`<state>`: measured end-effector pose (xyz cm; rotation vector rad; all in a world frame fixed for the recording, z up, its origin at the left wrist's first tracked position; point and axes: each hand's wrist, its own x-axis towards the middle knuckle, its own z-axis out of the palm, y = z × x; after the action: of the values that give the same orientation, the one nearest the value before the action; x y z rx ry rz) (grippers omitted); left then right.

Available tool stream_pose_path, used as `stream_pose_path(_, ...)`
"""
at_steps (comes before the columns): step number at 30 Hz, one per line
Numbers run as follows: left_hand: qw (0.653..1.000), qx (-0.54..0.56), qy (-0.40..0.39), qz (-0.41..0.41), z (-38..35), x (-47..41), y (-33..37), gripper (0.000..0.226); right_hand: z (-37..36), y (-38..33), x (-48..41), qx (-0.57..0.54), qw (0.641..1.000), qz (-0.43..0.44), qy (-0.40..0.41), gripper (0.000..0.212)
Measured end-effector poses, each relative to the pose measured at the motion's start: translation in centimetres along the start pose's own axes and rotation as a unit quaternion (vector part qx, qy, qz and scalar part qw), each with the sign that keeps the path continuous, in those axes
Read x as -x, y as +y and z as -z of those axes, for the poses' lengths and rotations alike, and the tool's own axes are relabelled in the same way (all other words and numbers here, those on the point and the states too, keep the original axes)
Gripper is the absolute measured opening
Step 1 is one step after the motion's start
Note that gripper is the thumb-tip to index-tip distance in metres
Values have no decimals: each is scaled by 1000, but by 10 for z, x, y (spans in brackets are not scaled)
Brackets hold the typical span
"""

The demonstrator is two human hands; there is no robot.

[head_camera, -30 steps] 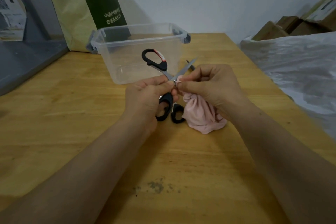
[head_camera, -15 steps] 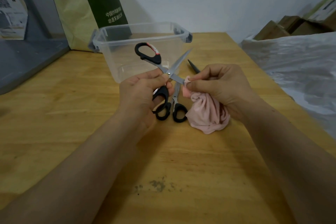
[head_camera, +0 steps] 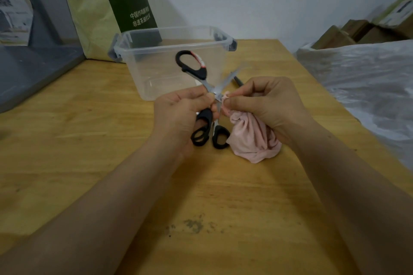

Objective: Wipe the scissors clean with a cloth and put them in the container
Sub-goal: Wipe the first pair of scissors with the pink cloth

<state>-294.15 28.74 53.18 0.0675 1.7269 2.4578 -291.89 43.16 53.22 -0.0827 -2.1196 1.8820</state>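
My left hand holds a pair of black-handled scissors spread wide, one handle raised in front of the container and the other inside my fingers. My right hand grips a bunched pink cloth and pinches its tip onto a blade right beside the pivot. The cloth's bulk hangs down to the table. A second pair of black-handled scissors lies on the table under my hands, its dark tip showing past my right hand. The clear plastic container stands open just behind, with nothing visible in it.
A wooden table carries everything. A yellow-and-green paper bag leans on the wall behind the container. A grey ledge lies to the left. Crinkled plastic sheeting and cardboard boxes border the right side.
The cloth in my right hand slid out along the blade and has come back to the pivot. The held scissors shifted slightly, staying spread.
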Motion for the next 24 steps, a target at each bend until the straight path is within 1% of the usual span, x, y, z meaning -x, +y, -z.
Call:
stream_pose_path(2, 1000, -20, -14, 1, -3, 3, -3, 8, -2, -1, -1, -4, 1000, 14, -8, 12)
stream_pose_path(5, 1000, 14, 11, -4, 0, 0, 2, 13, 2, 0, -1, 25, 1000, 12, -9, 11)
stream_pose_path(7, 999, 29, 24, -9, 3, -4, 3, 7, 4, 1, -1, 28, 1000, 7, -5, 12)
stream_pose_path(11, 1000, -10, -6, 4, -2, 2, -1, 8, -3, 1, 0, -8, 1000, 13, -12, 11)
stream_pose_path(17, 998, 44, 45, 4, 4, -6, 5, 9, 1, 3, -2, 25, 1000, 7, -4, 10)
stream_pose_path(21, 1000, 10, 8, 12, -2, 0, -2, 7, -4, 3, -1, -6, 1000, 1, -10, 10)
stream_pose_path(24, 1000, 16, 16, 19, -2, -1, -3, 10, -2, 2, -2, 5, 1000, 7, -13, 10)
